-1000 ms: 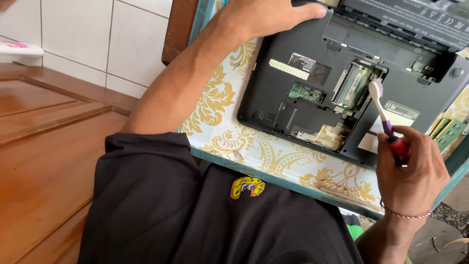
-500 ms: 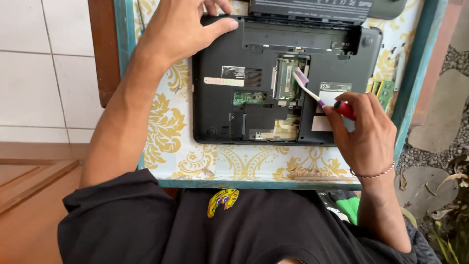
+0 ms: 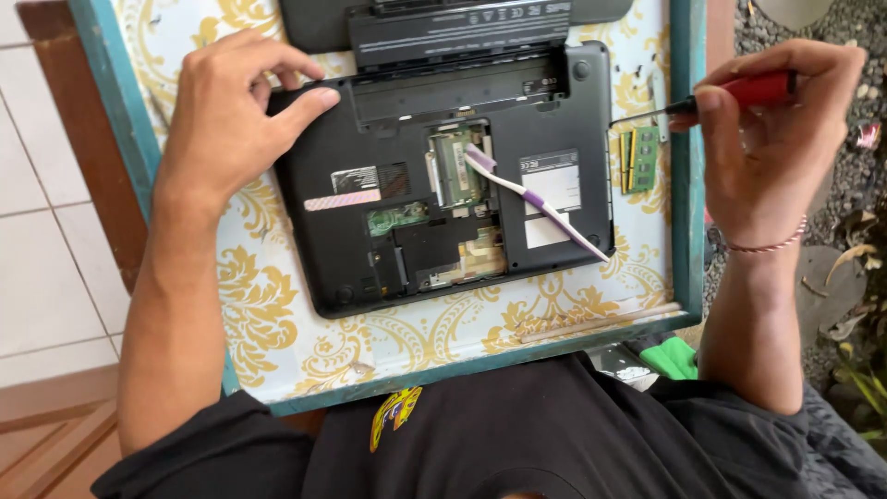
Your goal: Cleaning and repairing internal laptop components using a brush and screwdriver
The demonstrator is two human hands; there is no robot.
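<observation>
A black laptop [image 3: 564, 102] lies upside down on the table with its bottom cover off, circuit boards showing. My left hand [image 3: 231, 115] presses on the laptop's far left corner, fingers spread over the edge. A purple and white toothbrush [image 3: 536, 199] rests across the laptop, bristles over the open memory bay. My right hand [image 3: 776, 148] is off to the right of the laptop, closed around a red-handled screwdriver [image 3: 739, 92] whose shaft points left toward the laptop's edge. Two green memory sticks [image 3: 639, 159] lie on the cloth just below the screwdriver's tip.
The small table [image 3: 688, 231] has a teal rim and a white cloth with gold floral print. The laptop's black battery [image 3: 453, 23] lies at the far edge. White floor tiles are on the left, gravel and dry leaves on the right. My black shirt fills the bottom.
The toothbrush has left my right hand and now lies on the laptop. That hand has moved right and holds a red-handled screwdriver. The view has shifted over the table.
</observation>
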